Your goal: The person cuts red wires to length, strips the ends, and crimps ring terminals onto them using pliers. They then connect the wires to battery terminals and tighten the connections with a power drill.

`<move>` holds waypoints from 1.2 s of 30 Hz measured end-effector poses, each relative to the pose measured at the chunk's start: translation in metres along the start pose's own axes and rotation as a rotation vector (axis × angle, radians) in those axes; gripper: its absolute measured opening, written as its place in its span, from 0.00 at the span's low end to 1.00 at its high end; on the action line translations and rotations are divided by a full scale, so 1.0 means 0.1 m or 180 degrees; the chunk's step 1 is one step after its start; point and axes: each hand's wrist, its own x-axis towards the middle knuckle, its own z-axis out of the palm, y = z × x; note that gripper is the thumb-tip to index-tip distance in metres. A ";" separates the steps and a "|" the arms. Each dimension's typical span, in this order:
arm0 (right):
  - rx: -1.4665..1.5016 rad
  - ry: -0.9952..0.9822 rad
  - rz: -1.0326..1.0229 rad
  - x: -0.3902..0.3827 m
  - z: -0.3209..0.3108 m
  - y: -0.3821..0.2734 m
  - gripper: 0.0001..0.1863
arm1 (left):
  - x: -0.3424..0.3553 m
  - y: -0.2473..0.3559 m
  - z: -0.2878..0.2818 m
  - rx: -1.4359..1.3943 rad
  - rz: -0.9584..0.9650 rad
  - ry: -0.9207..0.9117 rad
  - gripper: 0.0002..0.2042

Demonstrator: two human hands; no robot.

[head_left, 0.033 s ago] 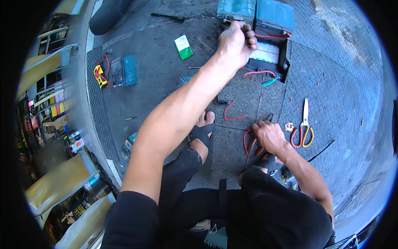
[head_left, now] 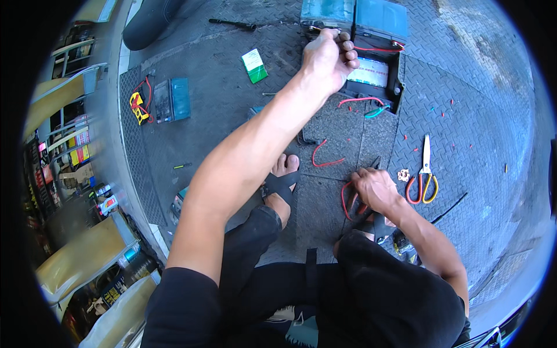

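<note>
My left hand (head_left: 328, 61) reaches far forward to the near edge of a teal-topped battery (head_left: 326, 11), its fingers curled closed. A small metallic bit shows by its fingertips, but what they pinch is hidden. Right of it, a second teal-topped battery (head_left: 381, 20) has a red wire (head_left: 377, 50) at its corner. Down near my right foot, my right hand (head_left: 374, 187) is closed over dark pliers with red handles (head_left: 362, 208); their tip pokes out past the fingers. A red wire loop (head_left: 343, 200) lies beside this hand.
An open black case (head_left: 396, 90) holds a white-labelled block. Scissors (head_left: 426, 168), copper-coloured terminals (head_left: 403, 174) and red scraps lie to the right. A cut red wire (head_left: 328, 165) lies between my feet. Leftward are a green-white packet (head_left: 255, 65), another battery (head_left: 174, 100) and a yellow tool (head_left: 138, 109).
</note>
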 end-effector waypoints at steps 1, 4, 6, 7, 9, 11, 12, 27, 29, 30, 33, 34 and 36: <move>-0.0144 -0.0193 -0.0119 0.01 0.03 0.03 0.08 | 0.01 0.00 0.00 0.0051 0.0030 0.0047 0.15; -0.0028 0.0278 -0.0764 0.02 -0.07 0.09 0.10 | 0.07 0.03 0.06 -0.0144 -0.0061 0.0271 0.15; 0.0214 0.0821 -0.1036 -0.04 -0.24 0.13 0.11 | 0.11 0.03 0.13 -0.0188 -0.0012 0.0328 0.14; 0.0393 0.1010 -0.1021 -0.08 -0.32 0.13 0.11 | 0.13 0.04 0.16 -0.0257 -0.0125 0.0382 0.13; 0.1015 0.1476 -0.0826 -0.11 -0.45 0.14 0.11 | 0.11 0.00 0.18 -0.0116 -0.0014 0.0462 0.12; 0.1483 0.1571 0.0037 -0.17 -0.53 0.17 0.09 | 0.05 -0.03 0.14 -0.0058 -0.0026 0.0415 0.12; 0.1819 0.1526 0.0438 -0.19 -0.54 0.21 0.09 | 0.01 -0.04 0.09 -0.0038 -0.0063 0.0377 0.12; 0.4080 0.1550 0.3360 -0.22 -0.07 0.38 0.16 | -1.25 -0.73 -1.25 0.5382 0.2702 -0.1803 0.08; 0.4194 0.1561 0.3368 -0.16 -0.12 0.34 0.15 | -1.08 -0.96 -1.39 0.6019 0.2214 -0.1509 0.11; 0.4395 0.1594 0.3283 -0.13 -0.15 0.33 0.14 | -1.02 -1.04 -1.44 0.6145 0.2117 -0.1365 0.12; 0.5192 0.1533 0.2990 -0.13 -0.27 0.34 0.14 | -0.95 -1.15 -1.52 0.5926 0.2430 -0.1083 0.13; 0.5540 0.1429 0.2931 -0.14 -0.30 0.35 0.13 | -1.00 -1.16 -1.52 0.5726 0.2500 -0.1034 0.13; 0.5955 0.1372 0.2869 -0.17 -0.35 0.33 0.14 | -1.11 -1.16 -1.45 0.5416 0.2439 -0.0927 0.13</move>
